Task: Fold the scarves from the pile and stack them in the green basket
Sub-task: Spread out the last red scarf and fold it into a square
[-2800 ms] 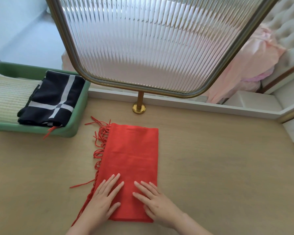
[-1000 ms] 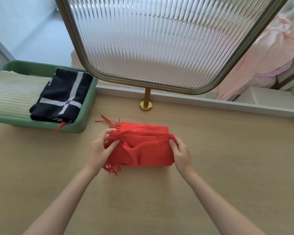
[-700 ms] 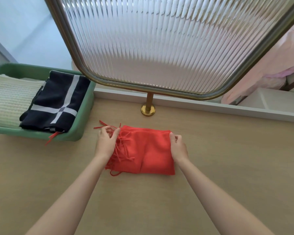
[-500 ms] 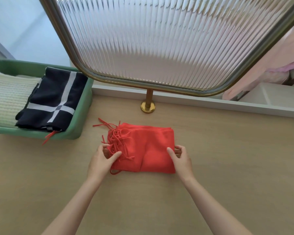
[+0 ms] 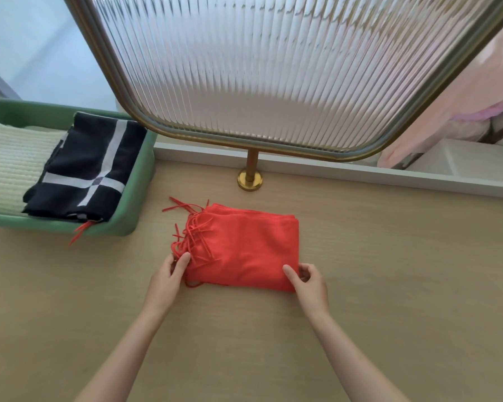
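Note:
A red fringed scarf [image 5: 244, 248] lies folded into a small rectangle on the wooden table, fringe on its left side. My left hand [image 5: 169, 274] pinches its near left corner by the fringe. My right hand [image 5: 308, 281] pinches the near right corner, thumb on top. The green basket [image 5: 134, 210] stands at the left and holds a folded black scarf with white stripes [image 5: 84, 169] beside a folded cream knit scarf [image 5: 9, 163]. A red strand hangs over the basket's front rim.
A ribbed glass panel in a brass frame [image 5: 273, 68] stands on a brass foot [image 5: 250, 179] just behind the scarf. A white ledge [image 5: 360, 172] runs along the table's far edge. Pink fabric [image 5: 462, 105] lies beyond at the right.
The long red scarf was folded in half away from me into a small rectangle. Both hands then slid from its far corners back to its near corners.

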A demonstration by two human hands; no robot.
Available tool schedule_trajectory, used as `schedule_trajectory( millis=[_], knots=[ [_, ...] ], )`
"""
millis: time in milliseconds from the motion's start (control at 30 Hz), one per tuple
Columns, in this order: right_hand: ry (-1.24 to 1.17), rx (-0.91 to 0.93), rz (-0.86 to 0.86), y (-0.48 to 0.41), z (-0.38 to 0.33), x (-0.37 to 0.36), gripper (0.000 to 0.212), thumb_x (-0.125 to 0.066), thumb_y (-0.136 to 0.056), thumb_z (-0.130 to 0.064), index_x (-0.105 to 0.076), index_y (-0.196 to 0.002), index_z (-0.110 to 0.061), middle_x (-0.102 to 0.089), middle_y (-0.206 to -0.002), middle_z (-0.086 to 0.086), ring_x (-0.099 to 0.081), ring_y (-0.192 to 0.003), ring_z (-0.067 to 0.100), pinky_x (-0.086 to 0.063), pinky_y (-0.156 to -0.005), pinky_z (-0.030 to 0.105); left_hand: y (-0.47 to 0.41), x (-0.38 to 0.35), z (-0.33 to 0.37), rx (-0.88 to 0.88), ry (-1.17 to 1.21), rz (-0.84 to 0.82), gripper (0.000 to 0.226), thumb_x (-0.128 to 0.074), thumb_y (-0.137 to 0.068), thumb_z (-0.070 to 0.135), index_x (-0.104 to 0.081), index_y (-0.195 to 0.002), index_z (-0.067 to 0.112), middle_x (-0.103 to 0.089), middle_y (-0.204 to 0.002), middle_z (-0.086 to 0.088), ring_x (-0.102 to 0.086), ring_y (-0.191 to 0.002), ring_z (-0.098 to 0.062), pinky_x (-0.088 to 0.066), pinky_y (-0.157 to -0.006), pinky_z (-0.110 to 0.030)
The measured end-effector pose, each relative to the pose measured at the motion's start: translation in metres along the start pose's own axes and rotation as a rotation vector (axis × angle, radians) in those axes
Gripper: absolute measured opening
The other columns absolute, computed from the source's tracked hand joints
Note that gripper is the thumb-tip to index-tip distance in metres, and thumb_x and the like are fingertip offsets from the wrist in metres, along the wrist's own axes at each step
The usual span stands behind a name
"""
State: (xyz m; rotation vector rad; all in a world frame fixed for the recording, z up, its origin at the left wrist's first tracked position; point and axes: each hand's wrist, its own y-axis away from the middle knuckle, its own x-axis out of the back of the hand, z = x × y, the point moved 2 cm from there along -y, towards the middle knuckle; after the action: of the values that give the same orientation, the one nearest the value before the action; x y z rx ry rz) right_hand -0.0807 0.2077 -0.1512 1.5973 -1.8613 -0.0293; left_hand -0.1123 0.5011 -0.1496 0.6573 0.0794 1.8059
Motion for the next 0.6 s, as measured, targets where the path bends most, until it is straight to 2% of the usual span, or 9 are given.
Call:
schedule_trajectory(
  millis=[33,100,200,267,367,400,467,533,600],
  knots=[
    [0.015,0.005,-0.012,0.003,0.005,0.0,0.032,-0.076,-0.078,-0.035,-0.063,-0.101,-0.016,-0.065,-0.093,0.0,-0.058,-0.087,0.015,-0.043,-0.076,0.024,0.004,0.0,-0.004,0.022,0.057,-0.044,0.03,-0.065,-0.088,0.038,-0.063,-0.11,0.018,-0.069,-0.106,0.004,-0.062,-0.102,-0.01,-0.044,-0.09,-0.028],
    [0.07,0.002,-0.021,0.008,0.014,-0.001,0.034,-0.08,-0.074,-0.036,-0.06,-0.099,-0.022,-0.061,-0.093,-0.005,-0.054,-0.094,0.016,-0.044,-0.085,0.029,0.009,0.001,-0.014,0.042,0.04,-0.066,0.043,-0.08,-0.076,0.027,-0.061,-0.113,0.018,-0.068,-0.106,0.007,-0.063,-0.099,-0.005,-0.046,-0.092,-0.023],
    [0.18,-0.003,0.012,0.009,0.015,0.001,0.027,-0.076,-0.079,-0.034,-0.066,-0.097,-0.017,-0.058,-0.087,-0.007,-0.047,-0.102,0.021,-0.038,-0.092,0.034,0.011,0.002,-0.012,-0.017,-0.055,0.006,0.028,-0.08,-0.073,0.005,-0.066,-0.092,0.02,-0.07,-0.084,0.009,-0.06,-0.072,0.004,-0.044,-0.07,-0.008],
    [0.256,0.01,0.017,0.006,0.007,0.004,0.024,-0.072,-0.083,-0.033,-0.067,-0.098,-0.014,-0.057,-0.082,-0.005,-0.045,-0.107,0.021,-0.031,-0.093,0.032,0.004,0.005,-0.008,-0.049,-0.044,0.026,0.029,-0.077,-0.075,0.001,-0.067,-0.082,0.028,-0.071,-0.073,0.015,-0.06,-0.069,0.002,-0.044,-0.067,-0.01],
    [0.332,0.067,0.005,0.003,-0.003,0.012,0.023,-0.067,-0.087,-0.034,-0.064,-0.101,-0.015,-0.048,-0.075,-0.012,-0.036,-0.106,0.013,-0.023,-0.094,0.029,-0.003,0.009,-0.006,-0.05,-0.03,0.005,0.024,-0.076,-0.077,0.004,-0.069,-0.086,0.025,-0.074,-0.083,0.007,-0.066,-0.081,-0.008,-0.048,-0.079,-0.023],
    [0.361,0.056,-0.02,0.002,-0.002,0.014,0.025,-0.066,-0.087,-0.035,-0.065,-0.102,-0.014,-0.051,-0.077,-0.01,-0.037,-0.109,0.015,-0.024,-0.094,0.029,-0.003,0.009,-0.007,-0.019,-0.067,-0.01,0.02,-0.076,-0.078,0.006,-0.069,-0.09,0.02,-0.073,-0.088,0.0,-0.067,-0.086,-0.015,-0.048,-0.083,-0.029],
    [0.383,-0.005,-0.099,0.002,0.005,0.013,0.034,-0.066,-0.086,-0.041,-0.064,-0.105,-0.012,-0.06,-0.092,0.0,-0.041,-0.115,0.02,-0.031,-0.099,0.032,-0.002,0.007,-0.01,0.05,-0.145,-0.042,0.027,-0.076,-0.08,0.015,-0.066,-0.104,0.016,-0.07,-0.098,-0.004,-0.064,-0.097,-0.021,-0.046,-0.087,-0.032],
    [0.307,-0.051,-0.109,-0.001,0.006,0.012,0.041,-0.065,-0.083,-0.05,-0.061,-0.105,-0.015,-0.059,-0.098,-0.002,-0.044,-0.112,0.019,-0.036,-0.1,0.035,-0.001,0.006,-0.004,0.104,-0.095,-0.064,0.05,-0.078,-0.073,0.04,-0.06,-0.115,0.018,-0.067,-0.11,-0.004,-0.06,-0.106,-0.02,-0.044,-0.096,-0.035],
    [0.154,-0.039,0.008,-0.011,-0.002,0.01,0.04,-0.068,-0.08,-0.053,-0.057,-0.1,-0.02,-0.059,-0.09,-0.007,-0.051,-0.106,0.02,-0.04,-0.098,0.038,-0.009,0.001,0.008,0.126,-0.011,-0.063,0.079,-0.066,-0.057,0.066,-0.057,-0.122,0.022,-0.064,-0.117,-0.002,-0.057,-0.112,-0.02,-0.043,-0.103,-0.041]
  ],
)
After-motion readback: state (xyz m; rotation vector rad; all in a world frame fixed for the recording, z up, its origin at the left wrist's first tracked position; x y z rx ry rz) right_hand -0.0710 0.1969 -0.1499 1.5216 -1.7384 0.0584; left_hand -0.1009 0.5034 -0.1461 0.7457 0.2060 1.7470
